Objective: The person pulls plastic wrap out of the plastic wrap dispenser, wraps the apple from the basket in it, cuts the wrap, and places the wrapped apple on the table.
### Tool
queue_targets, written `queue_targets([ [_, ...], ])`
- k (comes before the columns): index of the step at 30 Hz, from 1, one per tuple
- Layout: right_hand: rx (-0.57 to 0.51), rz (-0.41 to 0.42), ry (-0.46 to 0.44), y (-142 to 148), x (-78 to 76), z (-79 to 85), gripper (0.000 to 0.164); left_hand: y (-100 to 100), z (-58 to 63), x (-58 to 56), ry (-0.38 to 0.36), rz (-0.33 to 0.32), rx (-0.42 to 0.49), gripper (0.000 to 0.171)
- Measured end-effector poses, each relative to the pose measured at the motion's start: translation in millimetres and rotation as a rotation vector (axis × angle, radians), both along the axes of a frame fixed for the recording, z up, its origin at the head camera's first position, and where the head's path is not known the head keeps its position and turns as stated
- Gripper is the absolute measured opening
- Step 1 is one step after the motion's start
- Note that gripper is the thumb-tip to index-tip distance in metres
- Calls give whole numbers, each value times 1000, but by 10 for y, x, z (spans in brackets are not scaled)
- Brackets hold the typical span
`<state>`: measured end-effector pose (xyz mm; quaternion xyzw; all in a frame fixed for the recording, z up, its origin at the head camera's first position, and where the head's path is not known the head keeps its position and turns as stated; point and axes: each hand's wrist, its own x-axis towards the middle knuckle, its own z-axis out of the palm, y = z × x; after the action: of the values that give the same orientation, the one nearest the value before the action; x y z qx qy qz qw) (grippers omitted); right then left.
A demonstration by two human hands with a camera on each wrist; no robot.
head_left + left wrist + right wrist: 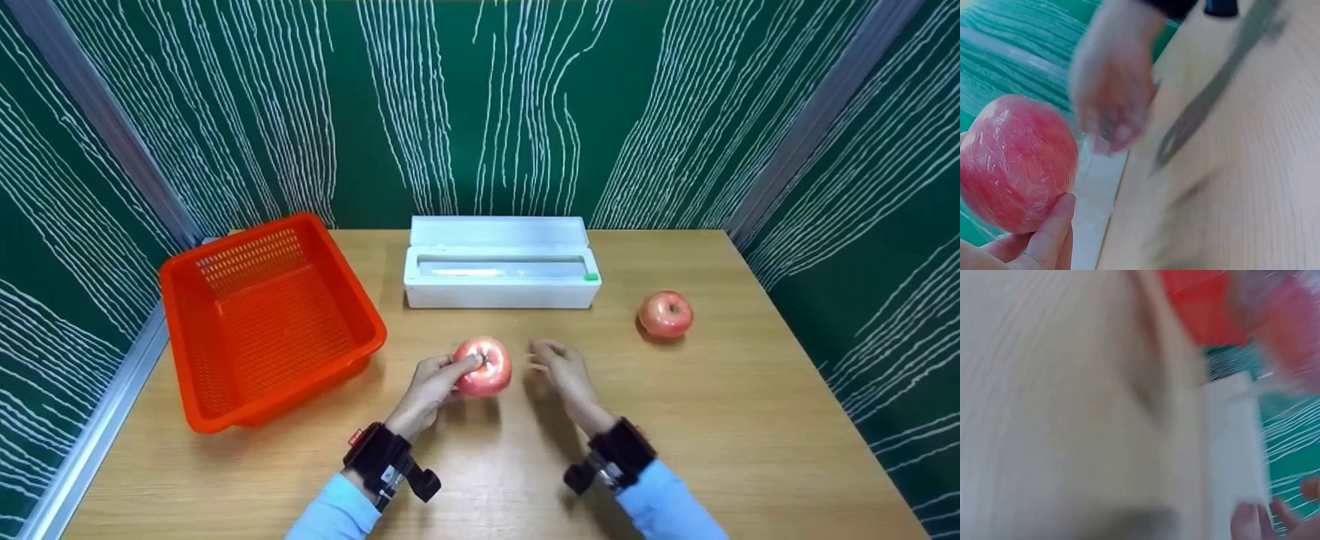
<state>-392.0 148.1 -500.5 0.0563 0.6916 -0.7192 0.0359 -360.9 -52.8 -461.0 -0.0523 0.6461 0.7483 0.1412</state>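
Observation:
My left hand (429, 388) holds a red apple (491, 381) above the table, its thumb on top by the stem. In the left wrist view, clear cling film wraps tightly around this apple (1019, 163), with creases and shine over its skin. Just right of the apple is my right hand (564, 375), blurred, its fingers loosely bent and apart from the fruit. Nothing shows between the right fingers (1247, 523) in the right wrist view. A second red apple (666, 315) sits on the table at the right.
A white cling film box (502, 295) with its lid raised stands at the back centre, a film roll inside and a green tab at its right. An orange-red plastic basket (277, 322) occupies the left side. Green walls with white lines enclose the wooden table (750, 450).

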Motion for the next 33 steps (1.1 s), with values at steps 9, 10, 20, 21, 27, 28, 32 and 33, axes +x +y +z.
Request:
queue_targets([
  [9, -92, 451, -108, -118, 285, 493, 68, 70, -42, -25, -1, -8, 11, 62],
  [10, -86, 431, -121, -133, 278, 482, 67, 79, -48, -29, -1, -11, 14, 61],
  [20, -38, 289, -130, -154, 265, 405, 58, 73, -219, -31, 19, -97, 93, 57],
  [21, -60, 294, -130, -140, 269, 413, 58, 68, -245, -42, 15, -95, 104, 57],
  [27, -178, 357, -166, -53, 328, 522, 68, 150, -436, -222, -120, -96, 315, 56],
  [28, -193, 363, -177, -48, 341, 535, 70, 185, -462, -253, -154, -113, 361, 55],
  [32, -217, 367, -206, -60, 378, 550, 67, 285, -519, -304, -250, -164, 473, 49],
  [33, -213, 362, -204, -65, 382, 547, 66, 287, -526, -302, -262, -156, 484, 47],
])
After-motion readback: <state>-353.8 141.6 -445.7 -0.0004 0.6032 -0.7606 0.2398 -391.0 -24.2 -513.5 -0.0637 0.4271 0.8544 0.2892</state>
